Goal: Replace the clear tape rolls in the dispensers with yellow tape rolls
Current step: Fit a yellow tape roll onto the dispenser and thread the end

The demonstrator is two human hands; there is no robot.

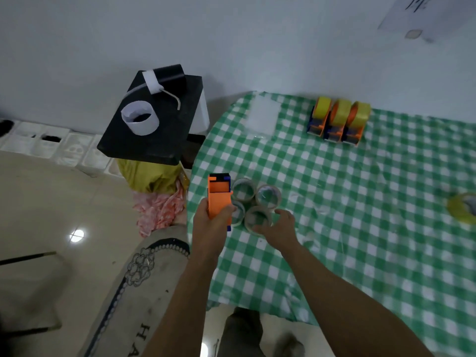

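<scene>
At left edge of the bench [334,228], covered w/ green check cloth, the left hand [210,222] gripped an empty-looking orange dispenser [219,199], partly out over the floor. The right hand [279,225] curled round the nearest clear roll [257,219], one of four clear rolls [268,198] clustered touching. Three loaded dispensers [340,122] w/ yellow tape stood at the far side; a loose yellow roll [462,208] lay well apart, far right. Risk: a nudge could knock a clear roll off the edge, or a slack grip could drop the dispenser.
</scene>
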